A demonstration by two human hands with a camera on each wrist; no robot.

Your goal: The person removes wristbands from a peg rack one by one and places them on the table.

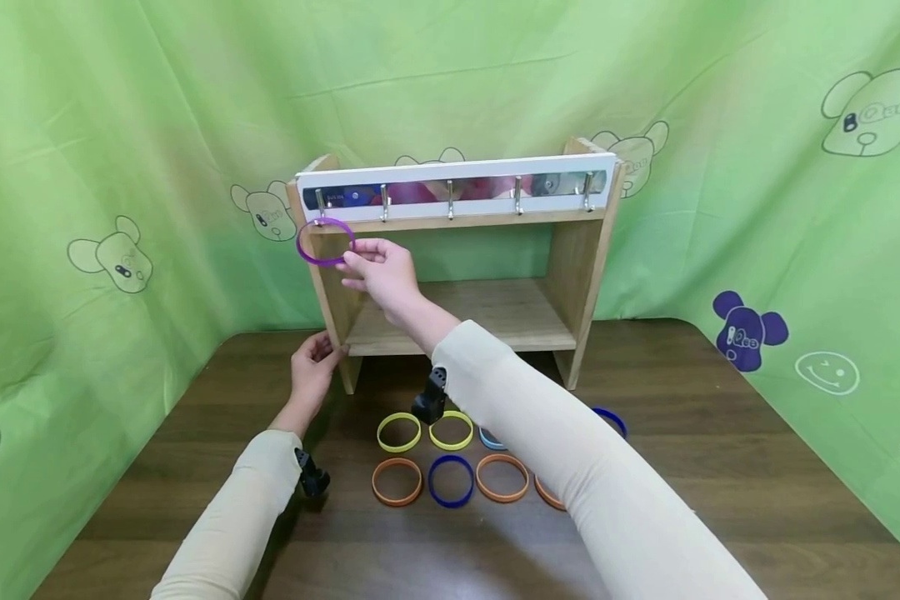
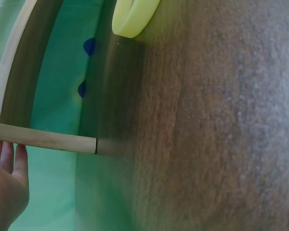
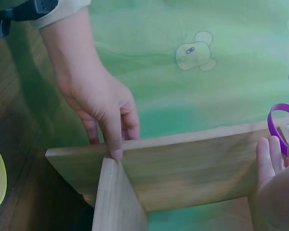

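Note:
My right hand (image 1: pixel 390 279) pinches a thin purple wristband (image 1: pixel 307 257) between thumb and fingers. The band is raised at the left end of a small wooden shelf rack (image 1: pixel 480 312), and its upper edge overlaps the lower end of the leftmost metal hook (image 1: pixel 319 200) in the head view. Lower down, my left hand (image 1: pixel 313 367) grips the rack's left side panel (image 3: pixel 188 161). In the right wrist view, the left thumb lies where the shelf board meets that panel, with the other fingers on its outer side.
Several metal hooks line the white front board (image 1: pixel 450 165). On the brown table (image 1: pixel 720 467) before the rack lie yellow (image 1: pixel 399 450), orange (image 1: pixel 397 503), dark blue (image 1: pixel 452 505) and light blue (image 1: pixel 489 442) wristbands, some partly behind my right sleeve. A green patterned cloth (image 1: pixel 450 75) hangs behind.

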